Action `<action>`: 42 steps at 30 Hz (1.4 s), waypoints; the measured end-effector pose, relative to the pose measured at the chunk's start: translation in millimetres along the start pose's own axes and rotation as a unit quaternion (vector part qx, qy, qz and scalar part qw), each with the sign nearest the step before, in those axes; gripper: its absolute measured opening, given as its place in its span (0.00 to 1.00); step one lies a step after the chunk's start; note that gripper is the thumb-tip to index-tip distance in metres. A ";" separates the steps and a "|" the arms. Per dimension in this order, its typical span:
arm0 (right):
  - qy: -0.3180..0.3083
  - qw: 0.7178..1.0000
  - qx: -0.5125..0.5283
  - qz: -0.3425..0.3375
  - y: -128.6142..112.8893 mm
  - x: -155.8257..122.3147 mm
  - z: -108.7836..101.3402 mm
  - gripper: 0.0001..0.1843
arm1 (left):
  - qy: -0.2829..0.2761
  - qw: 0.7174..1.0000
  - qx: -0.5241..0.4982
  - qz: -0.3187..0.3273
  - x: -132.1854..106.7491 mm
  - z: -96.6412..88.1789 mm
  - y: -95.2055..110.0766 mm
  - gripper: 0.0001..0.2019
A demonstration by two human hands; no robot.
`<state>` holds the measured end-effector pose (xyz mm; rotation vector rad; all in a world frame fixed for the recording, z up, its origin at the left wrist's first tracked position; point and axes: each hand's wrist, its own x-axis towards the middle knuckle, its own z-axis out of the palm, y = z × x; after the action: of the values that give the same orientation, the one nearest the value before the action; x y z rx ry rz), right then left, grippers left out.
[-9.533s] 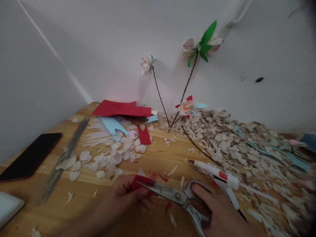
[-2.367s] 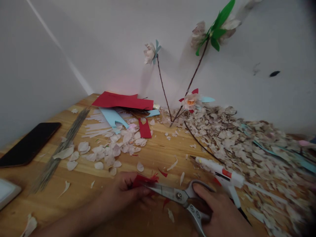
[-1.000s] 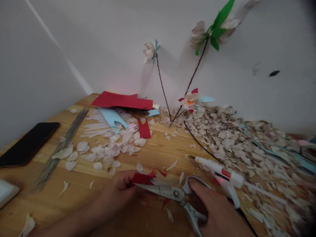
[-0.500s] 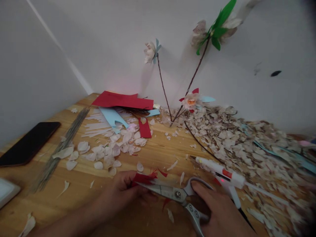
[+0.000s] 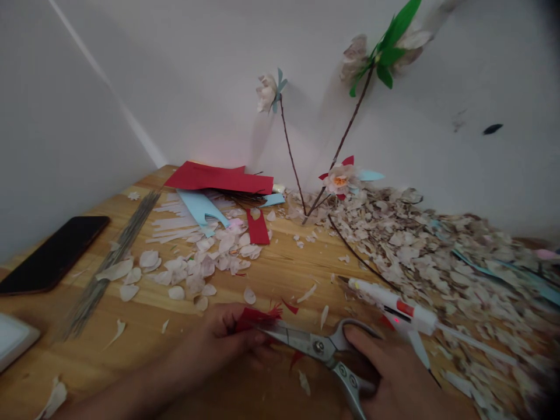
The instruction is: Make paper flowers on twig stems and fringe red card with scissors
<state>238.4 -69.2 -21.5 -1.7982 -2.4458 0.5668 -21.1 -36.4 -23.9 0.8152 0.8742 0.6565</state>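
Between the thumb and fingers of my left hand (image 5: 223, 338) is a small piece of red paper (image 5: 250, 318), its right end cut into a fine fringe. My right hand (image 5: 394, 373) grips a pair of metal scissors (image 5: 321, 349) by the handles. The blade tips point left and lie at the red paper, close to my left fingers. Whether the blades are closed on the paper is hard to make out. A loose red scrap (image 5: 289, 307) lies just beyond the blades, among a few pale petals.
A white glue gun (image 5: 394, 303) with a lit red light rests right of the scissors. Dried petals (image 5: 420, 251) heap along the right. Flowers on twigs (image 5: 290, 151) stand at the wall. Red sheets (image 5: 219, 178), grey wires (image 5: 118, 256) and a black phone (image 5: 56, 251) lie left.
The scissors and my right hand have shifted slightly right, so the tips reach less far over the red paper. The whole view has also moved a little. My left hand keeps its hold.
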 end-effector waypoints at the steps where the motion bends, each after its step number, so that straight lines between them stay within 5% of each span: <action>1: 0.002 1.000 -0.007 -0.004 -1.2 0.4 -1.5 0.09 | -0.001 1.000 0.001 -0.002 0.0 0.3 0.3 0.12; 17: 0.049 0.996 -0.032 -0.073 0.7 1.9 -8.9 0.09 | -0.054 0.996 0.069 0.005 -0.2 -3.1 4.8 0.05; 22: 0.036 0.999 -0.011 -0.039 -0.9 2.5 -8.9 0.09 | -0.019 0.997 0.078 -0.006 -0.1 -1.4 4.4 0.05; 32: 0.026 0.999 0.003 0.023 10.4 -4.0 3.6 0.27 | 0.007 0.989 0.134 0.066 0.5 -1.7 4.2 0.06; 42: 0.005 0.998 0.061 0.010 -5.1 -2.7 -1.7 0.18 | 0.019 0.985 0.160 0.065 -2.2 -2.2 1.0 0.07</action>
<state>235.1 -72.5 -17.9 -1.7765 -2.3326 0.6911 -24.3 -36.8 -23.0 1.1588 0.9817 0.6574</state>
